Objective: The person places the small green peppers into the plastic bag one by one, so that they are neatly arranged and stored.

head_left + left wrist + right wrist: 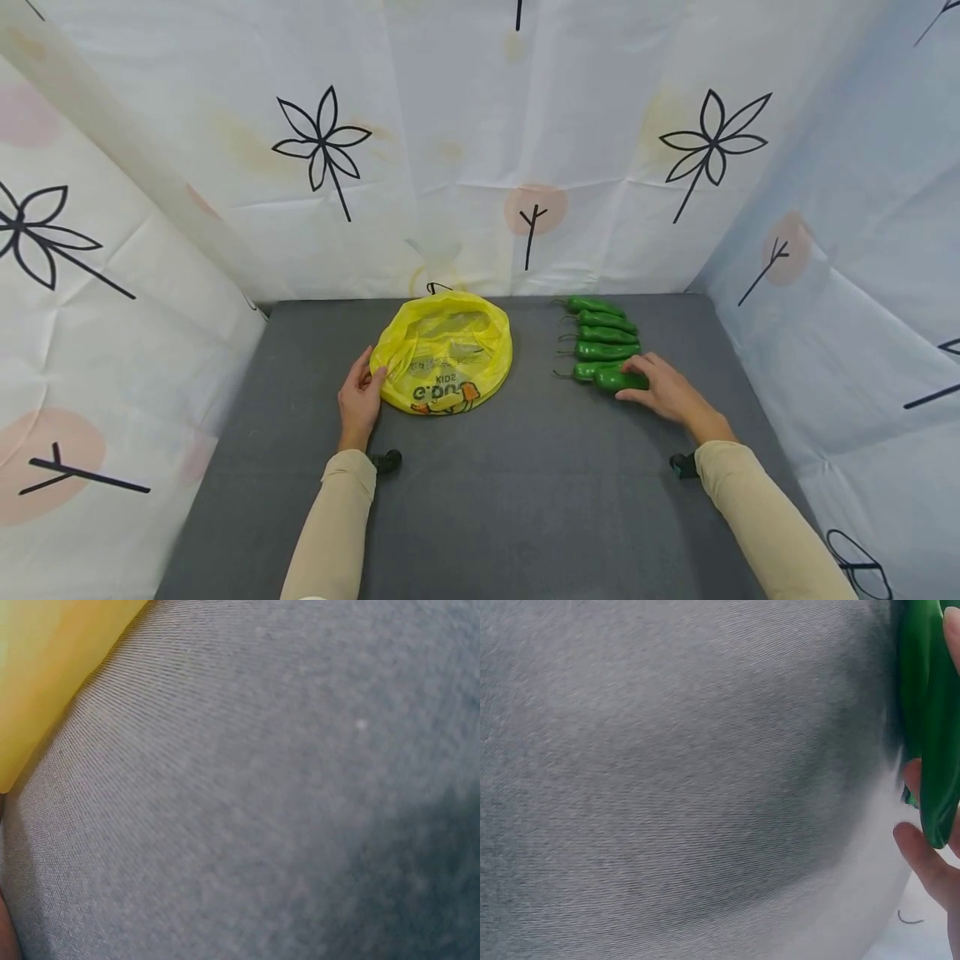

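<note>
A yellow plastic bag [401, 392] with printed lettering stands with its mouth spread wide on the grey table. My left hand [358, 404] pinches the bag's left rim, thumb toward the opening. The left wrist view catches only a yellow edge of the bag [52, 667] and a sliver of skin. Over on the right, my right hand [663, 392] grips a long green pepper [617, 381] between thumb and fingers. This pepper overlaps the nearest one of a row of green peppers [603, 335], stems pointing left. In the right wrist view the held pepper [939, 750] shows at the right edge.
Grey cloth covers the table [517, 500]. White patterned curtains [480, 125] enclose its back and both sides, with the bag and the pepper row close to the back one. A small dark device [387, 462] sits at the left wrist, another [682, 465] at the right.
</note>
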The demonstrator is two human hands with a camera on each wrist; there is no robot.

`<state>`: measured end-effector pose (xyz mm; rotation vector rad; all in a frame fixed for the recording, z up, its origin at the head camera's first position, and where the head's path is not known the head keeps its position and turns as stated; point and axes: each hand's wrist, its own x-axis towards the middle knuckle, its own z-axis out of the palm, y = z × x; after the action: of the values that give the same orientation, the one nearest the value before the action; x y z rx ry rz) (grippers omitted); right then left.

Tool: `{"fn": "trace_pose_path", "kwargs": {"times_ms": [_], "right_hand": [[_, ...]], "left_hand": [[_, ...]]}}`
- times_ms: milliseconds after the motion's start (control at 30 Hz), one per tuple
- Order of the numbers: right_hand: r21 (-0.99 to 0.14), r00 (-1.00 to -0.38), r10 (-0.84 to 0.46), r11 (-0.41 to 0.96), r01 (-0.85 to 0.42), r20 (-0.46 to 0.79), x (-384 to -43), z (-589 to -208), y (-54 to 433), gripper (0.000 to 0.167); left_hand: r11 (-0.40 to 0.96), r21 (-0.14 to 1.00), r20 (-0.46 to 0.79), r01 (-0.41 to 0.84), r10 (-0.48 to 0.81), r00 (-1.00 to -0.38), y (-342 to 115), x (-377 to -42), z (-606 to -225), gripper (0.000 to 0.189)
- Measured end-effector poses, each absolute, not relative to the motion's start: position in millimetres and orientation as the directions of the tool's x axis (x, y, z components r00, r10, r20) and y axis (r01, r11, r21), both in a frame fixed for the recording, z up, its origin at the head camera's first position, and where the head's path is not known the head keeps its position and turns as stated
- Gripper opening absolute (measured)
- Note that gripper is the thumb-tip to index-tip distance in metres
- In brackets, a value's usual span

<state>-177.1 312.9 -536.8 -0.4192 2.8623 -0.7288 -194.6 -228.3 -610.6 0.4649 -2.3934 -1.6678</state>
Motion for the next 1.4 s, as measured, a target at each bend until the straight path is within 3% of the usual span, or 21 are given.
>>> {"fn": "trace_pose_path", "kwargs": {"times_ms": [367, 833, 1400], "right_hand": [[-0.515, -0.95, -0.312, 0.815, -0.266, -0.004, -193.7, -521.7, 297.6, 0.047], [-0.584, -0.947, -0.32, 0.772, -0.253, -0.012, -210.8, -487.8, 275.1, 0.047], [-0.574, -0.941, -0.337, 0.765, -0.292, 0.028, -227.3, -468.8, 244.1, 0.046]], "left_hand": [[0.294, 0.951, 0.024, -0.099, -0.387, -0.922, -229.4, -191.8, -613.2, 0.058], [0.31, 0.945, 0.032, -0.108, -0.415, -0.909, -226.5, -191.4, -611.7, 0.054], [0.315, 0.945, 0.057, -0.084, -0.413, -0.909, -228.6, -191.6, -614.9, 0.054]]}}
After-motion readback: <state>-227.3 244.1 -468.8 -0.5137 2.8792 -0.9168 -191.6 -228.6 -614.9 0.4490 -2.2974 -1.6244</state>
